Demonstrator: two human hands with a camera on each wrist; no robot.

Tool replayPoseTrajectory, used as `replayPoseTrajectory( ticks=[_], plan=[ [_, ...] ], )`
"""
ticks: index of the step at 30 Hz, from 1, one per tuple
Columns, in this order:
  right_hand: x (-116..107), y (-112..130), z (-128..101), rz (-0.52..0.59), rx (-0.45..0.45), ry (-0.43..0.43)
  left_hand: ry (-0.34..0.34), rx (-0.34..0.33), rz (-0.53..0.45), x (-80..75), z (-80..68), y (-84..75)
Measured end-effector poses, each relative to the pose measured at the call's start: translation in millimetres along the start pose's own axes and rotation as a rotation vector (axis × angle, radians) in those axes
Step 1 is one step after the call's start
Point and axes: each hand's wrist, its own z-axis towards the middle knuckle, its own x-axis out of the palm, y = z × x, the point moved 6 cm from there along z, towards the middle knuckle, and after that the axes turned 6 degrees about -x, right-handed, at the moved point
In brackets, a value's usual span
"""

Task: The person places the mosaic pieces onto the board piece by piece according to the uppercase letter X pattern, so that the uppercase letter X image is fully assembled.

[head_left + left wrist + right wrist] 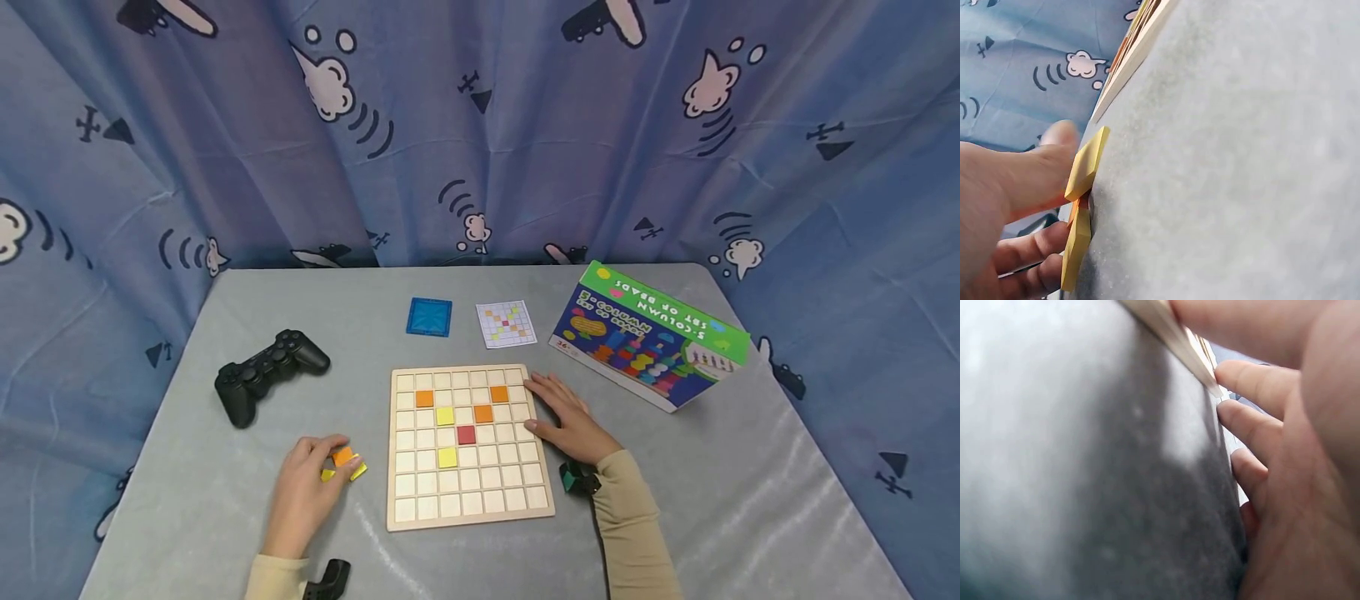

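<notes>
Right under the camera, two cream sleeves came up from the bottom edge, and from there it ran big to small: the grey table (pixel 225 467) carried everything, with the blue cartoon-print curtain (pixel 480 125) hung behind it. Next in size was the green and blue toy box (pixel 651 337), tipped on its side at the far right, then the wooden grid board (pixel 467 446) in the middle, holding two orange, two yellow and one red tile in its cells. The black game controller (pixel 266 375) lay well to the left of the board. The right hand (pixel 566 421) rested flat against the board's right edge, fingers straight and relaxed, grasping nothing. The left hand (pixel 307 483) sat just left of the board on the table and pinched the loose tiles, thumb on top: an orange tile (pixel 343 455) above the yellow tiles (pixel 1085 165), which the left wrist view showed tilted up off the cloth. Smaller still, a blue square lid (pixel 430 317) and a pattern card (pixel 506 324) lay beyond the board. Those tiles looked thin, stiff and very light, likely smooth-faced and quick to slide apart in a stack, so a pinch across opposite edges seemed the surest hold.
</notes>
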Motion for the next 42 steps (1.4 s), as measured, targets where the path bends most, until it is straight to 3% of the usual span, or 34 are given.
replayPoseTrajectory(
  ticks=[4,9,14,21,25,29,32,36,42],
  plan=[
    [-0.5,0.0,-0.5,-0.003,-0.002,-0.002,0.032,-0.01,0.013,1.6,0.3,0.2],
    [-0.6,0.4,0.0,-0.004,0.0,0.001,-0.023,-0.004,-0.019,-4.5,1.1,-1.8],
    [-0.9,1.1,0.3,-0.001,0.006,0.006,-0.068,-0.043,-0.034,-8.3,2.8,-0.4],
    [-0.1,-0.9,0.4,-0.01,-0.002,-0.001,-0.157,-0.022,-0.084,-22.3,10.1,-4.5],
    [0.2,-1.3,0.2,-0.01,-0.004,-0.002,-0.065,-0.077,-0.205,-21.1,16.7,-15.7],
    [0.2,-1.3,0.5,-0.007,-0.002,0.002,0.102,-0.162,-0.36,-5.7,22.4,-32.6],
    [-0.1,-1.2,1.2,-0.007,-0.003,0.003,0.189,-0.191,-0.424,7.7,24.4,-48.9],
    [-0.8,-0.9,0.6,-0.002,-0.003,0.002,0.273,-0.128,-0.438,26.1,22.6,-74.1],
    [-0.4,-0.9,0.2,-0.013,-0.002,0.013,0.357,0.062,-0.342,54.4,15.4,-108.0]
  ],
)
